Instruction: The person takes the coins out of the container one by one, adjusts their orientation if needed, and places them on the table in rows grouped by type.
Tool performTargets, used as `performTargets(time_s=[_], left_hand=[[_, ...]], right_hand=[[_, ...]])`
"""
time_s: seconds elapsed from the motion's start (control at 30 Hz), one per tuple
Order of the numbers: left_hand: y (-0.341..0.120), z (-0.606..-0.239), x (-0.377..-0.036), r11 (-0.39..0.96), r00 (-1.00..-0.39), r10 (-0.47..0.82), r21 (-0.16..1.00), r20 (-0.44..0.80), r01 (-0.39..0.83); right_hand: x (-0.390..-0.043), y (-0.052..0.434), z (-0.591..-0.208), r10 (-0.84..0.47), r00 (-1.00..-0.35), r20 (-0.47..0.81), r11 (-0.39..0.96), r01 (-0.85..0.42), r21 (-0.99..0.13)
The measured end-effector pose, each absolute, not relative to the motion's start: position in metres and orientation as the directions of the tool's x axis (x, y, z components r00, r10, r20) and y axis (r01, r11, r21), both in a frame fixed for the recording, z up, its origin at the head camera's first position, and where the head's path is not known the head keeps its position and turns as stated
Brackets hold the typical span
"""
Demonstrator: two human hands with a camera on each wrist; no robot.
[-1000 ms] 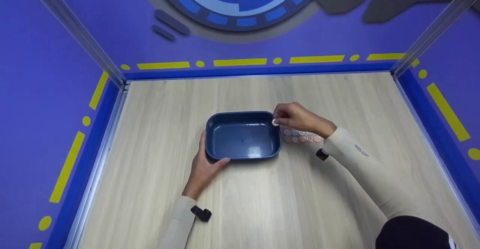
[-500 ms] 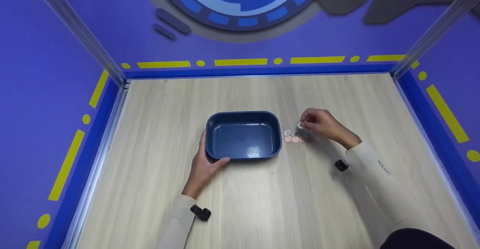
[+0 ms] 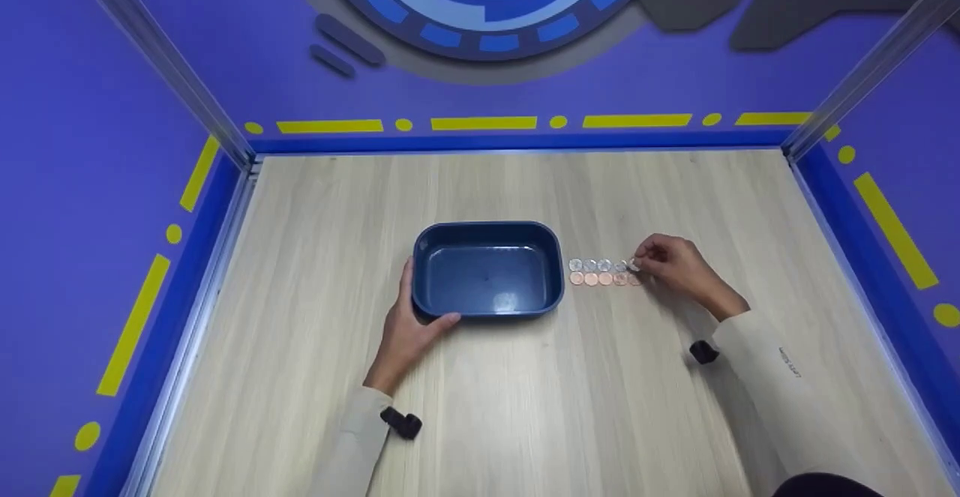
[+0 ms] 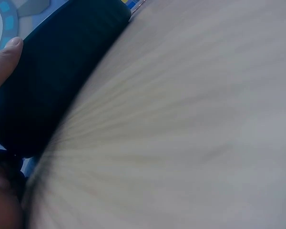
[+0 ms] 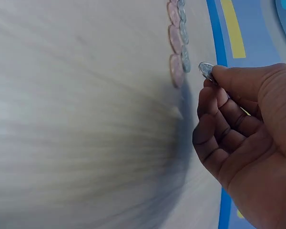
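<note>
**Right hand pinches a silver coin at the end of the coin rows; left hand steadies the blue tray**

The right hand (image 3: 675, 264) has its fingers curled together, with the thumb and fingertips clamped on a single silver coin (image 5: 206, 70). In the right wrist view the coin is gripped by its edge and sits tilted, just above the wooden table (image 3: 525, 407). In the head view the coin sits at the right end of the rows of coins (image 3: 604, 272).

Those rows lie flat on the table just to the right of the tray (image 3: 487, 268), close to its right wall but not touching it. The far row is silver-coloured and the near row is copper-coloured. The coins in each row lie edge to edge or nearly so.

The tray is dark blue, rectangular with rounded corners, and stands upright near the middle of the table. Nothing shows inside it but glare on its floor.

The left hand (image 3: 409, 324) rests against the tray's near left corner. Its fingers lie along the left wall, and the thumb (image 4: 5, 57) presses against the front wall. The fingers are fairly straight and grip nothing else.

Both forearms wear light-coloured sleeves. Purple walls with yellow markings enclose the table.
</note>
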State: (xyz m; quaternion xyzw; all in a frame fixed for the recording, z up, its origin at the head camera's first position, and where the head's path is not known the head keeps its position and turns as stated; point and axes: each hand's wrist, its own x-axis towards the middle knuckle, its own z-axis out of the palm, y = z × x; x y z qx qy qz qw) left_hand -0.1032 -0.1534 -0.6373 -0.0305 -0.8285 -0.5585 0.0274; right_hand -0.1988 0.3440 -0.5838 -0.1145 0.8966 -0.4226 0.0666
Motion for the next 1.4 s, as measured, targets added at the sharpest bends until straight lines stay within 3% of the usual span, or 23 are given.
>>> performTargets(time_s=[0.5, 1.0, 1.2, 1.4], left_hand=[[-0.155, -0.639, -0.100, 0.378, -0.997, 0.001, 0.923, 0.078, 0.073], [-0.157, -0.639, -0.103, 0.386, -0.997, 0.002, 0.920, 0.081, 0.076], [-0.154, -0.639, -0.107, 0.373, -0.997, 0.012, 0.925, 0.077, 0.076], [-0.152, -0.642, -0.111, 0.358, -0.997, 0.016, 0.931, 0.073, 0.074]], right_hand=[[-0.194, 0.336, -0.601, -0.149, -0.989, 0.014, 0.669, -0.111, -0.735], [-0.199, 0.325, -0.598, -0.235, -0.972, -0.001, 0.761, -0.184, -0.622], [-0.197, 0.333, -0.600, -0.220, -0.976, 0.004, 0.753, -0.172, -0.635], [-0.194, 0.343, -0.605, -0.193, -0.979, 0.065, 0.675, -0.180, -0.716]])
